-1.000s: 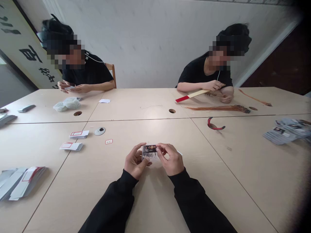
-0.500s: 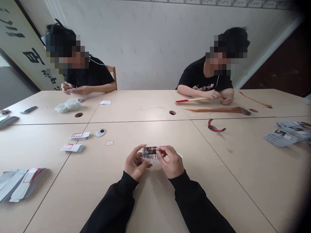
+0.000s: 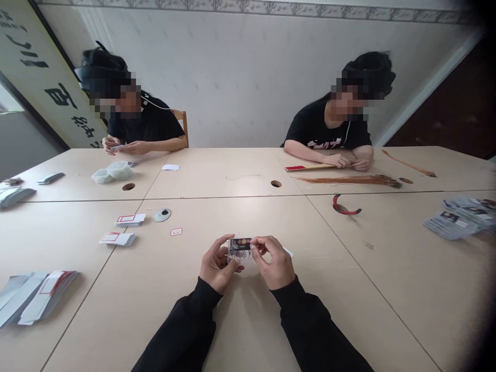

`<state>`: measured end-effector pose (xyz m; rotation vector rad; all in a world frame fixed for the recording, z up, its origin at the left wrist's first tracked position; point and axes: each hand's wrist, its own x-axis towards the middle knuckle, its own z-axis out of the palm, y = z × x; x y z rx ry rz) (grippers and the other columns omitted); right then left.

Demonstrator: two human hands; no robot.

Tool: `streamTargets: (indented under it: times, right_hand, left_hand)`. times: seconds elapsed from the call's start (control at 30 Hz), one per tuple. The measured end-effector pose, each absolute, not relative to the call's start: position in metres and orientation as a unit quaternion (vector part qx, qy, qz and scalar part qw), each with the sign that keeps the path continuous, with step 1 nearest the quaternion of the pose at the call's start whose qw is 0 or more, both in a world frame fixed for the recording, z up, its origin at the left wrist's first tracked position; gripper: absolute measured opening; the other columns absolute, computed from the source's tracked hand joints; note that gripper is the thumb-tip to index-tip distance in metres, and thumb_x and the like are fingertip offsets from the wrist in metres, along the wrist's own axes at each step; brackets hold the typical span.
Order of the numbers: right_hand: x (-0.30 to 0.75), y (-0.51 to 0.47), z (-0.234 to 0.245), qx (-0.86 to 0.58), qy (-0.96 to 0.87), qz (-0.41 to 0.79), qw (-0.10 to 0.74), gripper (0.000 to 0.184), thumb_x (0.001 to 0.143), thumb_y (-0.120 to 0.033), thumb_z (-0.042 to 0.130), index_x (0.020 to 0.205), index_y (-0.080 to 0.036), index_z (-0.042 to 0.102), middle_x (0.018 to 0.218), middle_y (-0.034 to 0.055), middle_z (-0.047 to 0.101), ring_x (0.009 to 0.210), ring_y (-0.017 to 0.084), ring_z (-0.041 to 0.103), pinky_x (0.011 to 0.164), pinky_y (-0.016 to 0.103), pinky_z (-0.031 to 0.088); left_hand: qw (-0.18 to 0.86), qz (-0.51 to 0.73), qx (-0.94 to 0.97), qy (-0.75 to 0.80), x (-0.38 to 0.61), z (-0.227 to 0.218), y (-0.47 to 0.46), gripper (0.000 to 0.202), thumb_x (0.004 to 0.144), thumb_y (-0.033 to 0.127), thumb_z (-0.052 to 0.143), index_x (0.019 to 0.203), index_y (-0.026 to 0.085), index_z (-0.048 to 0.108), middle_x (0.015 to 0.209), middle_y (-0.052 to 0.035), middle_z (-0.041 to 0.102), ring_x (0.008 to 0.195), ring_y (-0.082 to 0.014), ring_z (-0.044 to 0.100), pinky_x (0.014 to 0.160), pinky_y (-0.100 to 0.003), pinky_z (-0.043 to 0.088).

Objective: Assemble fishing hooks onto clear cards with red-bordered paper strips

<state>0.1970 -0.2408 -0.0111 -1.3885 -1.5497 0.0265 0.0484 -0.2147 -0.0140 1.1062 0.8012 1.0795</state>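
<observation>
Between my two hands is a small clear plastic packet (image 3: 241, 245) with a black printed label along its top. Thin dark curved shapes, like fish hooks, show through its lower part. My left hand (image 3: 219, 264) grips the packet's left side, thumb in front and fingers behind. At the upper right corner, the thumb and forefinger of my right hand (image 3: 274, 262) are pinched on the packet. A piece of white paper (image 3: 288, 251) is partly hidden behind my right hand. A small white sticker with a red border (image 3: 176, 232) lies on the table to the left.
Stacks of white cards (image 3: 129, 220) and long packets (image 3: 48, 297) lie to the left, near a round grommet cover (image 3: 161, 215). Toward the right are a red-handled tool (image 3: 346, 205) and grey packets (image 3: 461, 219). Two people sit opposite, one near a brown wire-like bundle (image 3: 356, 180).
The whole view has shifted slightly, so the scene sits a little lower. Both my hands keep the same hold on the packet. The right-hand co-worker's hands have moved a little.
</observation>
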Motion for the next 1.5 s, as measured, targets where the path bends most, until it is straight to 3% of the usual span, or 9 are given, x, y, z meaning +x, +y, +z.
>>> streamTargets:
  times: [0.2,0.37,0.53,0.67,0.97,1.17,1.5]
  right_hand:
    - [0.195,-0.242,-0.011,-0.582,-0.631,0.014,0.513,0.016,0.085,-0.016,0.052,0.100,-0.017,0.058,0.079,0.0032,0.063,0.065,0.013,0.059,0.058,0.024,0.053]
    - [0.196,-0.242,-0.013,-0.578,-0.641,0.003,0.505,0.009,0.087,-0.016,0.051,0.087,-0.018,0.059,0.081,0.0038,0.064,0.065,0.013,0.058,0.059,0.025,0.052]
    - [0.196,-0.242,-0.010,-0.576,-0.645,-0.015,0.502,0.018,0.088,-0.017,0.049,0.101,-0.019,0.061,0.083,0.0038,0.066,0.067,0.013,0.060,0.061,0.025,0.053]
    - [0.196,-0.242,-0.009,-0.578,-0.651,-0.054,0.489,0.013,0.089,-0.018,0.049,0.087,-0.020,0.062,0.081,0.0042,0.067,0.070,0.015,0.062,0.065,0.028,0.053]
    - [0.203,-0.239,-0.020,-0.602,-0.634,-0.080,0.479,0.013,0.090,-0.023,0.051,0.083,-0.020,0.061,0.075,0.0026,0.068,0.063,0.014,0.062,0.064,0.028,0.051]
    - [0.209,-0.239,-0.018,-0.593,-0.661,-0.093,0.451,0.016,0.090,-0.021,0.050,0.078,-0.020,0.060,0.071,0.0015,0.068,0.057,0.013,0.062,0.060,0.027,0.050]
    - [0.211,-0.241,-0.017,-0.622,-0.652,-0.048,0.431,0.012,0.084,-0.020,0.050,0.074,-0.021,0.056,0.066,-0.0005,0.067,0.050,0.011,0.060,0.055,0.024,0.048]
  left_hand:
    - [0.644,0.476,0.483,0.354,0.049,-0.015,-0.214,0.064,0.068,0.033,0.075,0.122,0.012,0.048,0.079,-0.0052,0.068,0.057,-0.0113,0.062,0.060,-0.028,0.059]
    - [0.646,0.473,0.483,0.354,0.049,-0.016,-0.214,0.064,0.068,0.033,0.075,0.122,0.012,0.048,0.080,-0.0057,0.068,0.057,-0.0113,0.062,0.060,-0.028,0.059]
    - [0.643,0.477,0.483,0.354,0.049,-0.017,-0.214,0.063,0.068,0.033,0.074,0.122,0.012,0.048,0.079,-0.0051,0.068,0.057,-0.0108,0.060,0.060,-0.029,0.059]
    - [0.638,0.472,0.490,0.361,0.049,-0.018,-0.214,0.060,0.069,0.029,0.072,0.122,0.014,0.049,0.078,-0.0040,0.067,0.057,-0.0106,0.060,0.061,-0.029,0.059]
    - [0.509,0.465,0.616,0.381,0.049,-0.037,-0.211,0.048,0.075,0.020,0.058,0.123,0.018,0.054,0.077,-0.0016,0.064,0.056,-0.0086,0.055,0.055,-0.020,0.047]
    - [0.437,0.455,0.675,0.384,0.047,-0.040,-0.211,0.048,0.074,0.015,0.055,0.121,0.020,0.057,0.080,-0.0016,0.066,0.055,-0.0083,0.051,0.056,-0.020,0.045]
    - [0.450,0.447,0.670,0.386,0.047,-0.038,-0.212,0.046,0.075,0.018,0.055,0.121,0.020,0.058,0.081,-0.0024,0.068,0.058,-0.0093,0.054,0.055,-0.019,0.045]
